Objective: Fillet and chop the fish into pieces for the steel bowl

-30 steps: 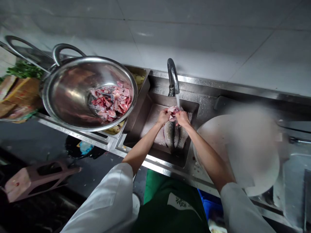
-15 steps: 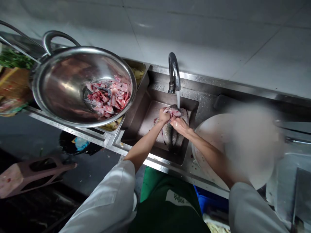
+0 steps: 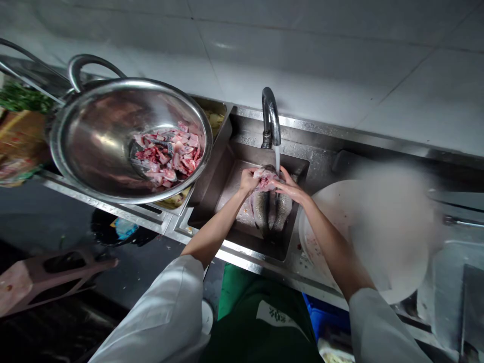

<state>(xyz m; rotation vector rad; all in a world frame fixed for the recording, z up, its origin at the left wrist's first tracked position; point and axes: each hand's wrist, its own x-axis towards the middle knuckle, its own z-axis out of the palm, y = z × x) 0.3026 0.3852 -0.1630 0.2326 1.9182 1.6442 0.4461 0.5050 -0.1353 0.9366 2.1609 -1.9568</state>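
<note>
My left hand (image 3: 248,181) is closed on the near left side of a fish (image 3: 266,178), whose pink, cut inside faces up over the sink. My right hand (image 3: 290,186) is at its right side with fingers apart, the fingertips touching or very close to the flesh. From the faucet (image 3: 269,116) a stream of water (image 3: 277,159) falls between the fish and my right hand. Below, more dark-skinned fish (image 3: 260,214) lie in the metal sink (image 3: 227,176), partly hidden by my hands.
A big steel bowl (image 3: 94,146) with cut fish pieces (image 3: 170,156) stands left of the sink. On the right is a round white board (image 3: 321,227), partly blurred. Greens (image 3: 24,96) lie far left. A tiled wall (image 3: 321,60) rises behind the faucet.
My right hand has let go of the flesh and spread its fingers, moving slightly right toward the water. The fish's cut inside is now turned more upward. My left hand keeps its hold.
</note>
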